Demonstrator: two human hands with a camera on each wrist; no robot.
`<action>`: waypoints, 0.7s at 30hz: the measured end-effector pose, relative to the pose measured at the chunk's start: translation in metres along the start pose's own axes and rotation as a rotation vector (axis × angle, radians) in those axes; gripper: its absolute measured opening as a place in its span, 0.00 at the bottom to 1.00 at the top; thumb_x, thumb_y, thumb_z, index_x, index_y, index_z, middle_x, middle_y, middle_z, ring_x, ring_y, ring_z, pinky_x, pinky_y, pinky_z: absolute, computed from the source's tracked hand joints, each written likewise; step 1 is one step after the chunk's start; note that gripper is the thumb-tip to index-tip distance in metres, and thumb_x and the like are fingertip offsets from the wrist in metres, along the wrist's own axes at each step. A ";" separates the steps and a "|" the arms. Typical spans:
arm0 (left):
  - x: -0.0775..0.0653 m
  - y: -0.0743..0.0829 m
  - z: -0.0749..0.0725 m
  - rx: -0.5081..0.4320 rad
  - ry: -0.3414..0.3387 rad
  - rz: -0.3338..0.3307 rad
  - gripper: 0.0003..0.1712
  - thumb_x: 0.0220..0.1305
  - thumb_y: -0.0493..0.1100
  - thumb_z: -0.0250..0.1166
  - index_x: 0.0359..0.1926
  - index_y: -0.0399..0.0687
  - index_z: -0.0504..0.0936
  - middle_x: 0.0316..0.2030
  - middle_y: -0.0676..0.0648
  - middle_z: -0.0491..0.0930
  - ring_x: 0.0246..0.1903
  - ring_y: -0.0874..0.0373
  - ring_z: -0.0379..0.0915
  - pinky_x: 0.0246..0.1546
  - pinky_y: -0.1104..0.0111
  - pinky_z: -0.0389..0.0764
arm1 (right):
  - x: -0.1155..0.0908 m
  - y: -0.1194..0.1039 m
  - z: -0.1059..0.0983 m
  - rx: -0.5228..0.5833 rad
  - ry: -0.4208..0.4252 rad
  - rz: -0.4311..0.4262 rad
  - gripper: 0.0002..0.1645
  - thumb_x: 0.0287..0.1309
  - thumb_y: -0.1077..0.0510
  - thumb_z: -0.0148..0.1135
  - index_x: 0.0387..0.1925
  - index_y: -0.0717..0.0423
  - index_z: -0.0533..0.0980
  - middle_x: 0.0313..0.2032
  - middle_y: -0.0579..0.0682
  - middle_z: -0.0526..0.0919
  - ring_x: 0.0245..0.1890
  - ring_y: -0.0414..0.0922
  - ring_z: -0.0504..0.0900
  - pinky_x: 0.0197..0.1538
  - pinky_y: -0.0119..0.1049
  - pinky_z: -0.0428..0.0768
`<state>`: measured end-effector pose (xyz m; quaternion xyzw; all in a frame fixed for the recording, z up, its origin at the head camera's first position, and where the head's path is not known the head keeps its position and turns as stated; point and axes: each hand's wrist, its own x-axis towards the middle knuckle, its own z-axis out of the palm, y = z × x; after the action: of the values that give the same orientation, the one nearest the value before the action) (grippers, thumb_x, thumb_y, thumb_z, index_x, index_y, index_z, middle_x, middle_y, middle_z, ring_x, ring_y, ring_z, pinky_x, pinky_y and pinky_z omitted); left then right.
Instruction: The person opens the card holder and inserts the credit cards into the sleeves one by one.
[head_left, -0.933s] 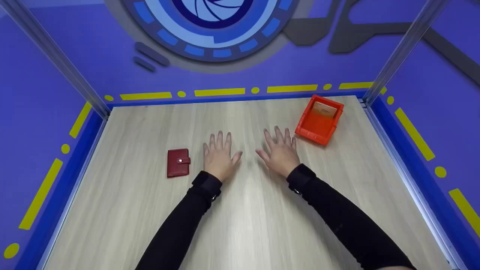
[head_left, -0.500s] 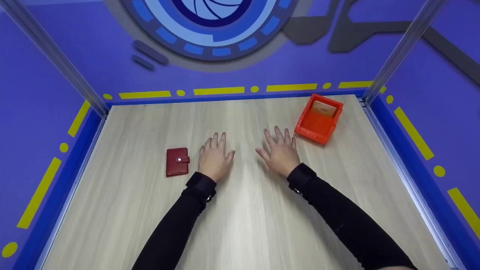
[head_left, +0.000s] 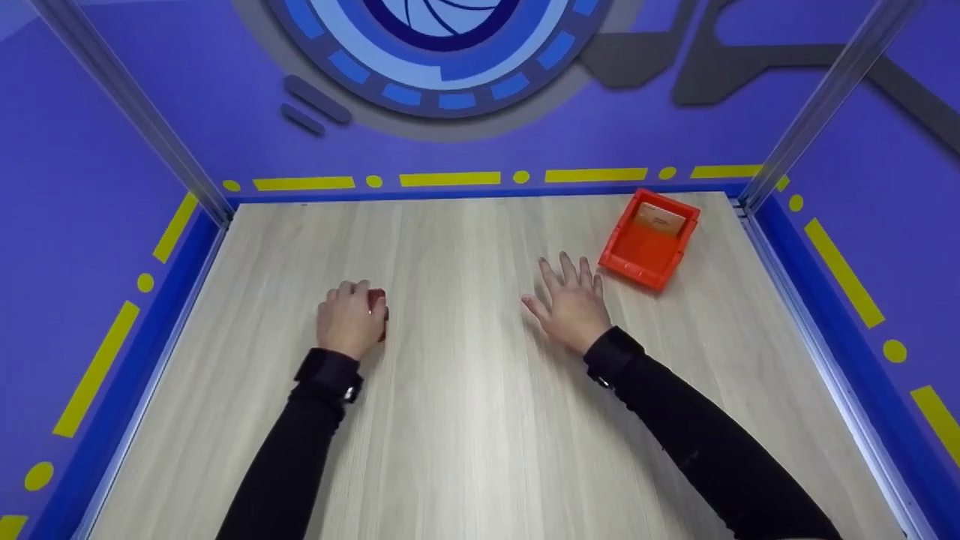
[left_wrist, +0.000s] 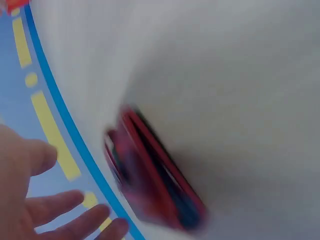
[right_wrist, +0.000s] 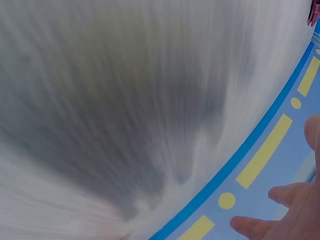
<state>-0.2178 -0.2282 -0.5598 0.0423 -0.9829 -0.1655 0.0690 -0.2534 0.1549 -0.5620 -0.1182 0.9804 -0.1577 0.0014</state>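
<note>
A dark red wallet with a snap strap [head_left: 377, 295] lies on the left of the table, mostly hidden beneath my left hand [head_left: 345, 321] in the head view. The fingers bend down over its far side and the thumb lies by its right edge. In the left wrist view the wallet [left_wrist: 155, 180] is blurred, its layered edges showing, and a gap appears between it and the loosely spread fingers [left_wrist: 75, 200]. My right hand [head_left: 576, 311] rests over the table with fingers spread, holding nothing, just left of the red bin.
An open red plastic bin [head_left: 645, 244] stands at the back right, with a pale label inside its far end. Blue panels with yellow marks [head_left: 450, 179] enclose the wooden table [head_left: 465, 390] at the back and both sides.
My left hand has moved left from the middle of the table and come down over the wallet, its fingers bending. The right hand stays where it was.
</note>
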 end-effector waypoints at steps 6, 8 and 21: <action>-0.016 -0.036 -0.012 0.050 -0.089 -0.081 0.30 0.81 0.55 0.61 0.57 0.27 0.83 0.50 0.25 0.83 0.50 0.28 0.83 0.52 0.37 0.82 | 0.001 -0.002 0.002 -0.002 0.009 -0.017 0.49 0.80 0.28 0.52 0.88 0.48 0.57 0.87 0.67 0.54 0.86 0.76 0.49 0.82 0.78 0.52; -0.019 -0.039 -0.012 0.038 -0.111 -0.089 0.30 0.80 0.56 0.63 0.50 0.27 0.84 0.44 0.28 0.84 0.45 0.31 0.84 0.47 0.40 0.83 | 0.000 -0.001 0.003 0.008 0.003 -0.017 0.49 0.80 0.29 0.53 0.88 0.48 0.57 0.87 0.67 0.54 0.87 0.76 0.49 0.82 0.78 0.52; -0.011 -0.041 -0.014 -0.212 -0.196 -0.198 0.31 0.77 0.55 0.69 0.60 0.28 0.83 0.52 0.29 0.87 0.52 0.38 0.84 0.55 0.47 0.81 | -0.001 0.002 0.000 0.028 -0.025 -0.008 0.48 0.81 0.28 0.52 0.88 0.48 0.58 0.87 0.66 0.54 0.87 0.76 0.49 0.83 0.78 0.49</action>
<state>-0.2027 -0.2701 -0.5615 0.1150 -0.9530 -0.2775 -0.0396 -0.2526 0.1571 -0.5630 -0.1240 0.9775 -0.1700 0.0147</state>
